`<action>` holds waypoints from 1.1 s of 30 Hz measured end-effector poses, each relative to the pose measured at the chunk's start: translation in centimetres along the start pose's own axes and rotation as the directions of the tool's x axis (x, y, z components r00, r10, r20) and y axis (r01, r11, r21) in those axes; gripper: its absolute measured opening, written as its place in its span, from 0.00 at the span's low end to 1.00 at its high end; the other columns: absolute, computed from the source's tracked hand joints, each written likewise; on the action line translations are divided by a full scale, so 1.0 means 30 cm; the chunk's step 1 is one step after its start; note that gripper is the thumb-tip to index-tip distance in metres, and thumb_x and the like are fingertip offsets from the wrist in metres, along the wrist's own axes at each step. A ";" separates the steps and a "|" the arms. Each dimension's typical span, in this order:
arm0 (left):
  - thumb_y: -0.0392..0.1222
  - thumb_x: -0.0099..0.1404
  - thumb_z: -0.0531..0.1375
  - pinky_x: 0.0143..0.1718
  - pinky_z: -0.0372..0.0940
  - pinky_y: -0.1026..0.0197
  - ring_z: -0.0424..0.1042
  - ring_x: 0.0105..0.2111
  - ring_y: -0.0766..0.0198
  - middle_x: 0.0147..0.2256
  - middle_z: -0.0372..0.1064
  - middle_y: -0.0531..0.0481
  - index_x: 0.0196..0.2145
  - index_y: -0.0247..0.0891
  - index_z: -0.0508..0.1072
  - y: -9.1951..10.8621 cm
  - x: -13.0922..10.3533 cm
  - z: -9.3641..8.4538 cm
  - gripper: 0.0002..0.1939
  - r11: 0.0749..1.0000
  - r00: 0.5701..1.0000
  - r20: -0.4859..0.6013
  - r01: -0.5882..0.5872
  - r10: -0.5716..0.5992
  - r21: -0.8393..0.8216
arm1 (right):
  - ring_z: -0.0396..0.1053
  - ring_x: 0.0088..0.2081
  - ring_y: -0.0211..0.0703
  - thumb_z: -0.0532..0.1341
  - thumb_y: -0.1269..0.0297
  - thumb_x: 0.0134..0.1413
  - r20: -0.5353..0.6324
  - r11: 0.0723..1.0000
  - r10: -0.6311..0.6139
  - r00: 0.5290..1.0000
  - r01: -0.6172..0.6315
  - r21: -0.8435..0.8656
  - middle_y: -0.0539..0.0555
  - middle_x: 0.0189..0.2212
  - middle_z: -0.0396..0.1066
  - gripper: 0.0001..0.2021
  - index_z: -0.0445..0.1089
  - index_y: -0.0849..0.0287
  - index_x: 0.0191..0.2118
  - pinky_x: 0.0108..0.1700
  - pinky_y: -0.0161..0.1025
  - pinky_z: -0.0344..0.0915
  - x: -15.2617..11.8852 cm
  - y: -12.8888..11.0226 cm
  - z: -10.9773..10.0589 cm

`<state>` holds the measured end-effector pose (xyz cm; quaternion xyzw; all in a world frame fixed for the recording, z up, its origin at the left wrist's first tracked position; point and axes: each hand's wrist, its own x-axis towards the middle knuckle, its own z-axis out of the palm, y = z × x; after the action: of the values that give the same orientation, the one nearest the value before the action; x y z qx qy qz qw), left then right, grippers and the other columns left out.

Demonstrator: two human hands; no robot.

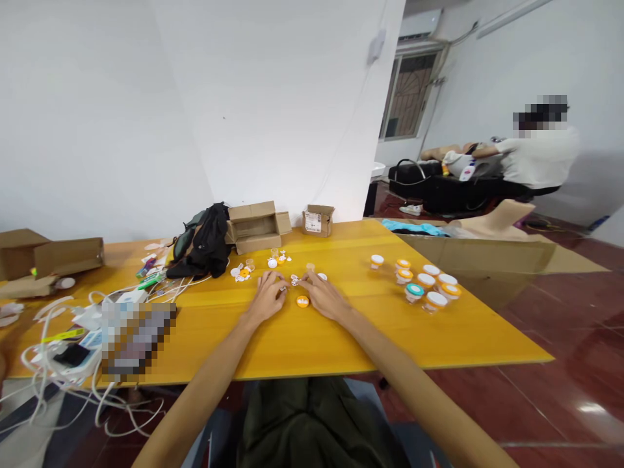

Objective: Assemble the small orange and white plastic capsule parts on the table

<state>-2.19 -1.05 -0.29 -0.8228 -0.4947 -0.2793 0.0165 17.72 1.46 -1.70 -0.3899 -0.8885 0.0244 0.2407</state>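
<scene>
At mid-table, left hand [268, 296] and right hand [322, 294] face each other, fingertips bent down around a small white piece with dark spots [294, 280]. Grip: can't tell if either hand is pinched on anything, the parts are too small and the fingers hide them. Both hands sit low and close together, likely for fine control of tiny parts. Orange cap [303, 301] lies just on the near side, between the hands, probably so either can get it. Clear cup [311, 267] just beyond the right fingers, white lid [322, 277] right by them. Loose white and orange parts [242, 272] lie past the left hand, presumably spread for easy picking. Capped jars [435, 301] grouped well off to the right, likely out of the work zone. Open carton [256, 227] and black bag [205, 240] at the wall side, cables [97, 364] far left
</scene>
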 end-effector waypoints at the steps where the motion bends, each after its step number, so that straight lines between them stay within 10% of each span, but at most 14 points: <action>1: 0.31 0.63 0.55 0.47 0.59 0.50 0.61 0.48 0.53 0.43 0.67 0.46 0.37 0.44 0.76 0.002 0.000 -0.001 0.12 1.000 1.000 0.001 -0.019 0.019 0.008 | 0.69 0.45 0.46 0.51 0.80 0.56 -0.015 1.000 0.002 1.000 -0.001 0.013 0.56 0.47 0.67 0.24 0.68 0.50 0.52 0.44 0.39 0.66 -0.005 0.002 0.001; 10: 0.31 0.64 0.55 0.47 0.58 0.50 0.60 0.49 0.53 0.42 0.69 0.46 0.34 0.43 0.76 0.019 0.013 -0.002 0.12 0.997 0.997 0.057 -0.061 0.058 0.054 | 0.70 0.44 0.45 0.57 0.63 0.61 -0.115 0.957 -0.030 0.993 0.061 0.283 0.55 0.42 0.71 0.09 0.70 0.55 0.45 0.48 0.42 0.67 -0.073 -0.014 -0.039; 33: 0.37 0.66 0.57 0.53 0.54 0.49 0.60 0.51 0.56 0.46 0.70 0.50 0.30 0.43 0.74 0.075 0.021 0.011 0.08 0.961 0.992 0.112 0.087 -0.060 -0.261 | 0.69 0.43 0.45 0.67 0.61 0.51 -0.053 0.926 -0.065 0.996 0.080 0.369 0.54 0.39 0.71 0.10 0.71 0.56 0.39 0.46 0.43 0.66 -0.051 0.005 -0.011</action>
<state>0.03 -1.58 0.30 -0.8119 -0.4831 -0.3008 -0.1298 18.84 0.45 -2.08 -0.3048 -0.8768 0.1748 0.3282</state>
